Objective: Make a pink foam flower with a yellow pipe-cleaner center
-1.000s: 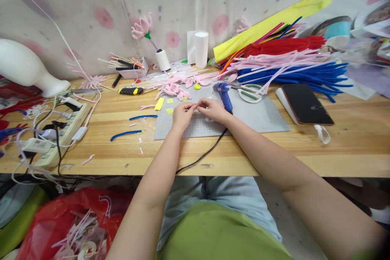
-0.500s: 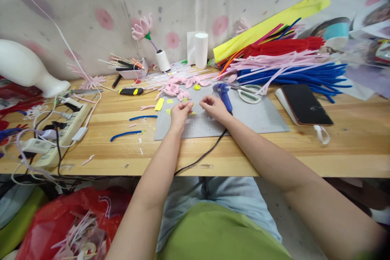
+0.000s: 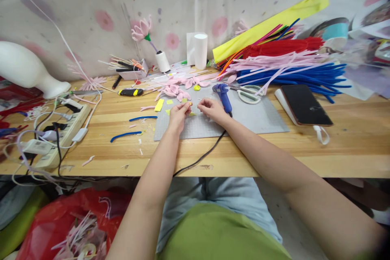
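Note:
My left hand (image 3: 178, 117) is closed in a pinch over the left part of the grey cutting mat (image 3: 252, 124). A tiny yellowish bit shows at its fingertips, too small to name. Just to its right, my right hand (image 3: 212, 110) is also pinched, with a small pale tip showing at the fingers; what it holds is unclear. The fingertips of the two hands are a little apart. Beside the right hand lies a blue glue gun (image 3: 224, 98). Yellow paper pieces (image 3: 159, 105) and pink pipe-cleaner petals (image 3: 173, 89) lie close to the left hand.
Scissors (image 3: 248, 94) lie behind the glue gun. Bundles of blue pipe cleaners (image 3: 292, 76) and a phone (image 3: 306, 105) are on the right. A utility knife (image 3: 130, 92), blue pieces (image 3: 126, 135) and a power strip (image 3: 65, 130) are leftward. The glue gun's cord (image 3: 201, 158) crosses the front edge.
Both hands have shifted very slightly left and down, still pinched close together. The things on the table have stayed in place.

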{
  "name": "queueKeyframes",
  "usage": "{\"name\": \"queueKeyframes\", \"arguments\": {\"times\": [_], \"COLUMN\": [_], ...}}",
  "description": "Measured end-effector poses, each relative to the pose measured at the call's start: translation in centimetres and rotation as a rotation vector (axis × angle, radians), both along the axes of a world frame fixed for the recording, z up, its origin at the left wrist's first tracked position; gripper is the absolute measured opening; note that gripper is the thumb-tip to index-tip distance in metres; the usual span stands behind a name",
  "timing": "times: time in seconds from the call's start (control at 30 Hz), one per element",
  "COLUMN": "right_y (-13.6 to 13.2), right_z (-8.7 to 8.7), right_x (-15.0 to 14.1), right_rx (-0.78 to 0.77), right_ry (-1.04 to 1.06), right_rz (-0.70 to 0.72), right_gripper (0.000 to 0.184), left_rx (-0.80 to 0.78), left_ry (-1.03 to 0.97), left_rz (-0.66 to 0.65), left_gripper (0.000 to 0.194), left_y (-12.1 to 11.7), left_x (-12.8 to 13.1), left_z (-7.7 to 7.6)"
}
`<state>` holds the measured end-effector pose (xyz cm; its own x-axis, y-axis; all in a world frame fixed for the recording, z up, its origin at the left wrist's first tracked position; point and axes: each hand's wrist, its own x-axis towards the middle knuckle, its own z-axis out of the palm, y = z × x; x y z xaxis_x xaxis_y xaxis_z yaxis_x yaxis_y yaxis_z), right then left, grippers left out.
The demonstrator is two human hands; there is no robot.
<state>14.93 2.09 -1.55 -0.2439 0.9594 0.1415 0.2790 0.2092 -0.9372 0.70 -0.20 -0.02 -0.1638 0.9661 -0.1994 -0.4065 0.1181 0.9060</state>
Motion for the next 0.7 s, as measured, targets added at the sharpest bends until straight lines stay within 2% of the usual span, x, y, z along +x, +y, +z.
{"name": "queueKeyframes", "arguments": {"times": [0.17,0.4,0.7], "right_y": [0.04,0.02,0.13], "right_z": [-0.06,-0.15,-0.4], "right_x": [0.07,0.14,0.19], "right_rx": [-0.008,-0.003,0.013], "right_ry": [-0.007,-0.026,-0.047], "right_rz": [-0.007,-0.009,-0.006], "right_gripper": [0.022,0.023,0.021], "left_rx": [0.006,0.034,0.003], "left_ry": [0.005,0.064,-0.016], "left_rz": [-0.014,0.015,0.014], "left_gripper": [0.004,0.018,0.016], "left_y": [0.13,0.34,0.27], "left_x": [-0.03,-0.06,-0.23], "left_z": [-0.23,-0.75,-0.53]}}
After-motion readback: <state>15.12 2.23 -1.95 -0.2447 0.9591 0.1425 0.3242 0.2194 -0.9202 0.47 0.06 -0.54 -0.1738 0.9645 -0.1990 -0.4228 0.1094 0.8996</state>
